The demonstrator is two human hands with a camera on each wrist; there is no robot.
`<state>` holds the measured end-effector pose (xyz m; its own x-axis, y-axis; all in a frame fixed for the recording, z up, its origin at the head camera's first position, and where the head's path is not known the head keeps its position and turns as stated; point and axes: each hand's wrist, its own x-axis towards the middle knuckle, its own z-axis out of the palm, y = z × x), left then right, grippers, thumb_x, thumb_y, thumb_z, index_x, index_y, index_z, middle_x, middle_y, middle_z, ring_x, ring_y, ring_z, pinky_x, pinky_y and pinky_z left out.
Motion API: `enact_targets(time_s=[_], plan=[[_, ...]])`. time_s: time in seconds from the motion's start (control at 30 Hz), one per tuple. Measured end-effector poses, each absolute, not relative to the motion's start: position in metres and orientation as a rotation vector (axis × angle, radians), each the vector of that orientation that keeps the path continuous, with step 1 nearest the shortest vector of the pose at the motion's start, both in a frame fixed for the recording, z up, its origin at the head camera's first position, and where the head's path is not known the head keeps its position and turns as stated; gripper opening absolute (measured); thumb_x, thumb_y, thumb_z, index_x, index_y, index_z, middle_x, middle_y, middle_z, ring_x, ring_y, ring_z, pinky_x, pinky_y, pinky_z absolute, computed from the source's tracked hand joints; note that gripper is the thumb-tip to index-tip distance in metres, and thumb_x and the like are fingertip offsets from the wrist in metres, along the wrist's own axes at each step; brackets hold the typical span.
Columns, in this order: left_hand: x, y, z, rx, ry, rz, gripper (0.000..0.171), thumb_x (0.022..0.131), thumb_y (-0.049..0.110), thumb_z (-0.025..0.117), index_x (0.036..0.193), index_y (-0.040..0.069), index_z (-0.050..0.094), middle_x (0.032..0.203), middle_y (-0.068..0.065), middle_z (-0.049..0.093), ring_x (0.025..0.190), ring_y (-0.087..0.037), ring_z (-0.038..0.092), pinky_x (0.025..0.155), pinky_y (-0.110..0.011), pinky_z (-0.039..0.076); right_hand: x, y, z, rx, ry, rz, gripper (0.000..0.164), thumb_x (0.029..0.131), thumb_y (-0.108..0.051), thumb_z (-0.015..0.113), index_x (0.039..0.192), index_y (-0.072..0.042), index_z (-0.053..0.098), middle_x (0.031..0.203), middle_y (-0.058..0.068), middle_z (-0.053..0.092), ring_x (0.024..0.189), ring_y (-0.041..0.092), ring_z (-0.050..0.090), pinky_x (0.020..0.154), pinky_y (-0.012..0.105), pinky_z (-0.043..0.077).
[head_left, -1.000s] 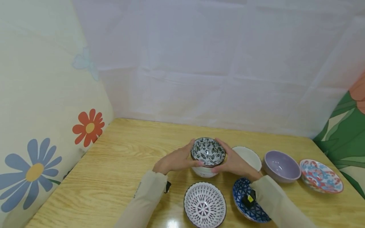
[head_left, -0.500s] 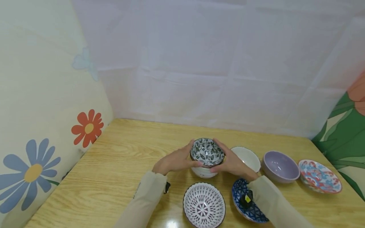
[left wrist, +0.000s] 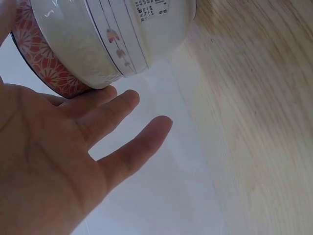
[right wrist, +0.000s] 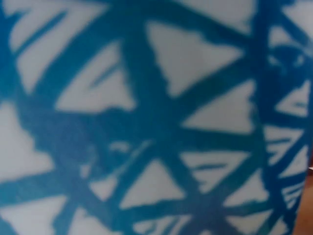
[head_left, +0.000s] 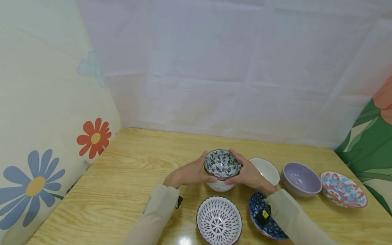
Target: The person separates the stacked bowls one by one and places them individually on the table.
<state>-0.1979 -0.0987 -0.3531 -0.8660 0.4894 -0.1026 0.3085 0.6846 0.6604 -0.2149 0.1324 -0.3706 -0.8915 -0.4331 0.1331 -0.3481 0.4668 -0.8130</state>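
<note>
A bowl with a black-and-white floral inside (head_left: 223, 163) is held between both hands, its rim tilted slightly toward me. My left hand (head_left: 191, 173) grips its left side, thumb along the front. From the right, my right hand (head_left: 249, 175) grips it the same way. Right under it stands a white bowl (head_left: 220, 186). The left wrist view shows the upper bowl's red flowered outside (left wrist: 49, 71) above white ware with thin bands and a printed label (left wrist: 154, 7); two left fingers spread free of it. A blue patterned bowl (right wrist: 161, 112) fills the right wrist view.
A white bowl with a dark lattice pattern (head_left: 219, 220) stands nearer me. The blue bowl (head_left: 257, 207) lies partly beneath my right forearm. To the right are a white dish (head_left: 264, 170), a purple bowl (head_left: 301, 178) and a red-blue patterned bowl (head_left: 344, 189). A pale cloth (head_left: 214, 85) hangs behind the table.
The floral bowl and both thumbs show slightly lower over the white bowl. Both hands keep their grip; the other bowls stay in place apart from a small camera shift.
</note>
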Motion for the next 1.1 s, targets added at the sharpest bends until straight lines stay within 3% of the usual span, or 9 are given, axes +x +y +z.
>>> enact_targets(time_s=[0.27, 0.63, 0.8, 1.1], plan=[[-0.198, -0.099, -0.355, 0.711, 2.644, 0.965, 0.103, 0.077, 0.052, 0.061, 0.144, 0.008, -0.002, 0.149, -0.009, 0.011, 0.134, -0.023, 0.018, 0.108, -0.04, 0.02, -0.212, 0.13, -0.369, -0.657, 2.655, -1.423, 0.11, 0.054, -0.03, 0.085, 0.142, -0.008, 0.022, 0.145, 0.012, 0.026, 0.131, 0.033, 0.025, 0.105, 0.05, 0.021], [-0.2, -0.099, -0.357, 0.719, 2.66, 0.968, 0.102, 0.077, 0.052, 0.062, 0.144, 0.008, -0.001, 0.146, -0.012, 0.023, 0.13, -0.025, 0.029, 0.105, -0.04, 0.027, -0.209, 0.132, -0.365, -0.65, 2.658, -1.47, 0.107, 0.055, -0.029, 0.085, 0.142, -0.011, 0.024, 0.145, 0.011, 0.026, 0.131, 0.031, 0.026, 0.105, 0.049, 0.022], [-0.2, -0.098, -0.358, 0.69, 2.656, 0.959, 0.104, 0.076, 0.053, 0.061, 0.144, 0.008, -0.003, 0.147, -0.012, 0.019, 0.131, -0.025, 0.027, 0.105, -0.04, 0.026, -0.208, 0.134, -0.364, -0.651, 2.65, -1.494, 0.106, 0.056, -0.027, 0.085, 0.142, -0.012, 0.024, 0.145, 0.011, 0.026, 0.13, 0.031, 0.027, 0.104, 0.049, 0.023], [-0.199, -0.099, -0.355, 0.761, 2.651, 0.994, 0.097, 0.076, 0.052, 0.063, 0.145, 0.016, 0.005, 0.147, -0.006, 0.023, 0.13, -0.024, 0.029, 0.103, -0.043, 0.028, -0.206, 0.136, -0.359, -0.623, 2.653, -1.517, 0.106, 0.057, -0.026, 0.085, 0.142, -0.015, 0.024, 0.146, 0.01, 0.024, 0.131, 0.031, 0.026, 0.105, 0.049, 0.022]])
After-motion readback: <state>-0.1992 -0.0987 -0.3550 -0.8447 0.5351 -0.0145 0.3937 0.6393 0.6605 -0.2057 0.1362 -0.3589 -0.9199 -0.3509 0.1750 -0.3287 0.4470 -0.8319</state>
